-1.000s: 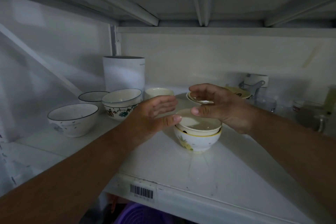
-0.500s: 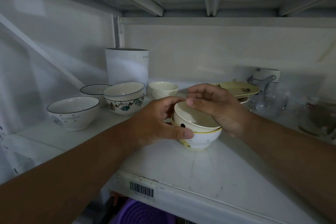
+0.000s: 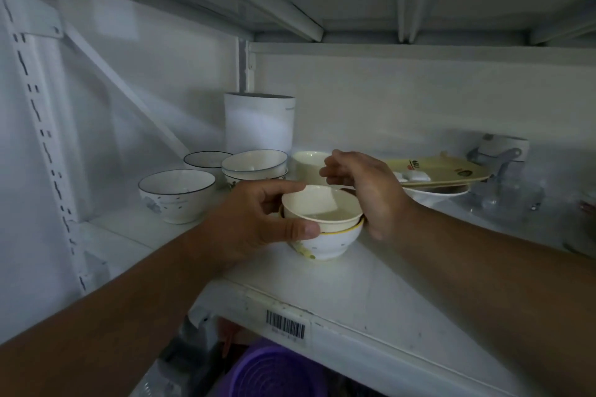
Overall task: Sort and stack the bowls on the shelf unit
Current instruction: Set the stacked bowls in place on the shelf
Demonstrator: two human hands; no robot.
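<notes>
White metal shelving fills the view, with a shelf (image 3: 371,293) at chest height under a ribbed upper deck; a barcode label (image 3: 285,324) sits on its front edge. Near the middle of the shelf a cream bowl (image 3: 322,208) rests tilted inside a yellow-rimmed bowl (image 3: 332,243), the two forming a short stack; the left hand (image 3: 254,222) grips this stack from the left, thumb curled across the lower bowl's side and forefinger hooked over the cream bowl's rim; the right hand (image 3: 364,184) is just behind and to the right of the stack, fingers loosely bent and spread above the rim, holding nothing, though whether its palm touches the bowls cannot be told. Behind the right hand stands another cream bowl (image 3: 308,166); further left are a floral bowl stack (image 3: 254,167), a dark-rimmed bowl (image 3: 206,159) at the back, and a larger speckled bowl (image 3: 176,195) nearest the front. A tall white canister (image 3: 259,122) stands against the back wall; to the right a yellow plate (image 3: 442,169) lies on a white dish, beside clear glassware (image 3: 506,200); below the shelf shows a purple basket (image 3: 274,374).
</notes>
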